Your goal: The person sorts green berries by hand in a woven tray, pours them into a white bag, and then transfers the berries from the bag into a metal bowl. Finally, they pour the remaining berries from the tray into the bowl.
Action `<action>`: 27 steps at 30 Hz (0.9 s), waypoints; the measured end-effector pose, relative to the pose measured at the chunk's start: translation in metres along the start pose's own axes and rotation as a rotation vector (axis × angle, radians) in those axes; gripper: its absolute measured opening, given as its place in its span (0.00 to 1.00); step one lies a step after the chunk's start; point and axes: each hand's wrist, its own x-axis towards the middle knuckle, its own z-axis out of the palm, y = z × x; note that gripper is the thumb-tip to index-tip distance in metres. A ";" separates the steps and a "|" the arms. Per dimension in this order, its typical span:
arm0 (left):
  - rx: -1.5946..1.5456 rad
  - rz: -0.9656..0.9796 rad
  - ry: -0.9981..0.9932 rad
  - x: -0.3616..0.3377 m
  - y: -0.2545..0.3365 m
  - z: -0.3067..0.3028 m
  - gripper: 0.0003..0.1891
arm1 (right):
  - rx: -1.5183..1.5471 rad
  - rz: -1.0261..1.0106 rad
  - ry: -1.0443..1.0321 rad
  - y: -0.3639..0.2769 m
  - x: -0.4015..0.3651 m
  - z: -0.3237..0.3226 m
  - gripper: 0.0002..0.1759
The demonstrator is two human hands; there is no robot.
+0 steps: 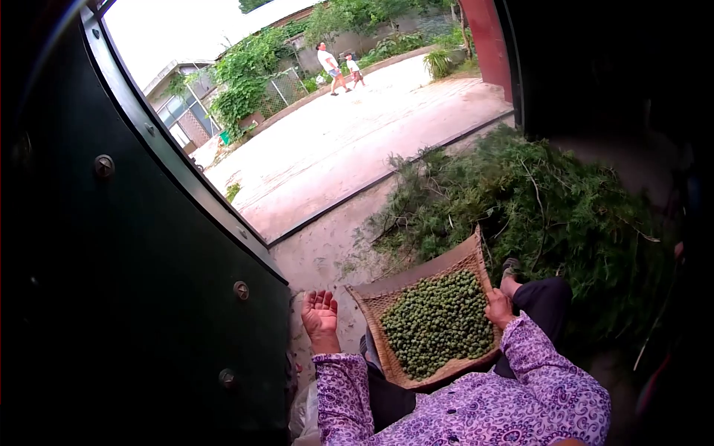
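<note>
A woven winnowing basket (428,270) rests across my lap, its wide flat lip facing the doorway. Small round green seed cones or berries (439,323) fill most of it in a heap. My right hand (500,307) is closed around the basket's right edge, thumb side toward the heap. Off the basket's left side, my left hand (320,316) is raised with the palm up and fingers loosely apart, holding nothing.
A large pile of cut evergreen branches (520,201) lies beyond and right of the basket. At left stands a dark studded door (171,245). Past the threshold strip (372,182), two people (331,68) walk along a sunlit paved yard (357,134).
</note>
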 end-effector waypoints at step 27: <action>0.035 -0.037 -0.258 0.021 -0.019 0.042 0.18 | 0.102 -0.082 -0.185 -0.044 0.114 0.014 0.23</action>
